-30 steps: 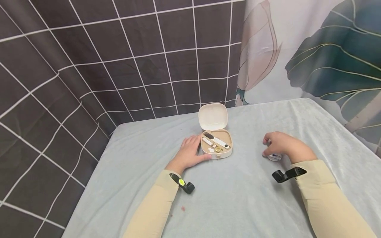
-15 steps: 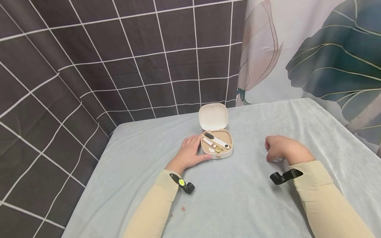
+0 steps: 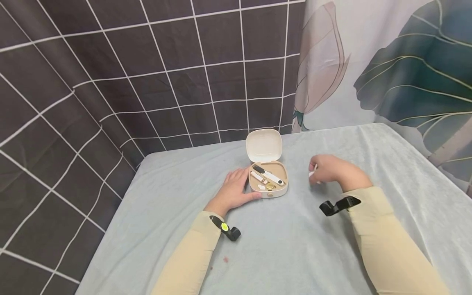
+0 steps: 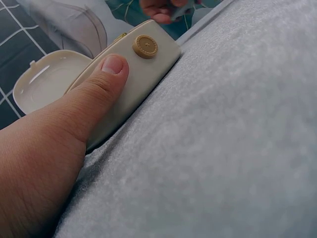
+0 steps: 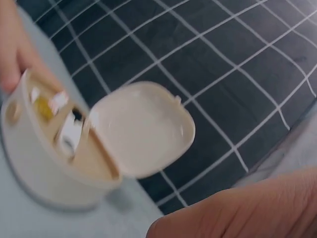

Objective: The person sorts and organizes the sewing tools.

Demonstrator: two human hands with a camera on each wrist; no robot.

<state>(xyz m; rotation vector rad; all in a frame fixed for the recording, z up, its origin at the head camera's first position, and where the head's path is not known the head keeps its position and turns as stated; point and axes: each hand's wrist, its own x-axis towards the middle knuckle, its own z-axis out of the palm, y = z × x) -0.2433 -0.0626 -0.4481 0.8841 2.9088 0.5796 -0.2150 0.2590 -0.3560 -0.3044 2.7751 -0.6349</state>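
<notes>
A cream case [image 3: 268, 194] stands on the cloth with its lid [image 3: 264, 145] raised at the back. In its tan tray lie a white tool with a dark end [image 3: 268, 175], a nail clipper [image 3: 259, 177], a gold round piece [image 3: 270, 186] and a small white piece [image 3: 261, 187]. My left hand [image 3: 233, 193] rests against the case's left side, with the thumb straight along its front near the tan button [image 4: 145, 46]. To the right of the case, my right hand [image 3: 333, 169] pinches a small white round item [image 3: 312, 176], mostly hidden by the fingers.
A pale blue cloth [image 3: 280, 246] covers the tabletop. Behind it hangs a dark curtain with a white grid [image 3: 191, 82], and at the right a floral curtain [image 3: 405, 73]. Each wrist carries a black camera mount, such as the right mount [image 3: 339, 205].
My right hand has closed on the white round disc that lay on the cloth and moved left with it, nearer the case. My left hand and the case have stayed put.
</notes>
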